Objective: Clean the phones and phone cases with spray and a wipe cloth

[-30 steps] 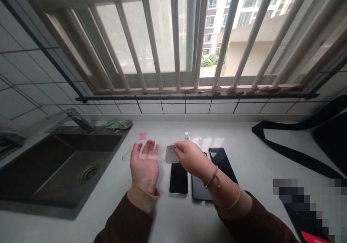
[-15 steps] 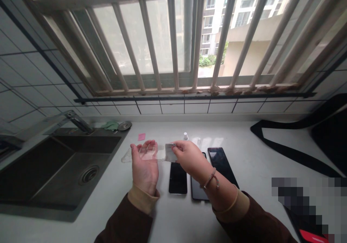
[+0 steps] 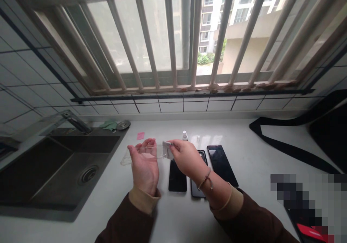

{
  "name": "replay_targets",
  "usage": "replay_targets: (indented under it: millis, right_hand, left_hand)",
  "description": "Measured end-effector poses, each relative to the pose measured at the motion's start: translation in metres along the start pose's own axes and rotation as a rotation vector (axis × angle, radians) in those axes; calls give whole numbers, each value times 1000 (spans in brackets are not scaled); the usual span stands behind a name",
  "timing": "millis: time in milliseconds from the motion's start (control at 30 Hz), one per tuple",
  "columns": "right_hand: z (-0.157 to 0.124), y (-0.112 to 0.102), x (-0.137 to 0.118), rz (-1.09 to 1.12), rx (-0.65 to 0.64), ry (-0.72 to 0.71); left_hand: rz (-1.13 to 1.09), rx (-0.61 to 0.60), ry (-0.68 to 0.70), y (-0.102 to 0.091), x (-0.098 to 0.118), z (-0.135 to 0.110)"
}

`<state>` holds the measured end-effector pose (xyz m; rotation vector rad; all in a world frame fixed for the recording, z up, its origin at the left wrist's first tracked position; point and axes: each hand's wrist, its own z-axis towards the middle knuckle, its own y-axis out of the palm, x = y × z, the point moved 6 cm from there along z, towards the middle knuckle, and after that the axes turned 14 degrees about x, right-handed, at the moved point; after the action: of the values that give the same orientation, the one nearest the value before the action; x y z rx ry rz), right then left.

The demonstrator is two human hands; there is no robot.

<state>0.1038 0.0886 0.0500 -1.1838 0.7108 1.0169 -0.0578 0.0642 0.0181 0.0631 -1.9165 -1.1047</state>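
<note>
left hand (image 3: 145,167): palm facing the camera, holding a clear case (image 3: 159,152) across its fingers
right hand (image 3: 185,156): pinching a grey cloth (image 3: 166,149) at the case's right end, can't tell if it's folded round both faces
clear case: up off the worktop (image 3: 162,217), stretched between the two hands
grey cloth: pretty sure this is the wiping step, one end getting the attention
next move: imo it calls for a steady left hand and light pressure along the case, since it looks kinda bendy
worktop: black phone (image 3: 177,178) below the cloth, dark phone (image 3: 222,165) further right, white-capped bottle (image 3: 184,135) behind the right hand
</note>
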Motion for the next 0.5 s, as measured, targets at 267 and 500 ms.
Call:
replay_targets:
  millis: [267,500]
  right_hand:
    - [-12,14,1,205,-156,240]
    - [-14,13,-3,570,-175,490]
  left_hand:
    - [86,8,250,-5,11,10]
    - [128,-57,354,-2,18,1]
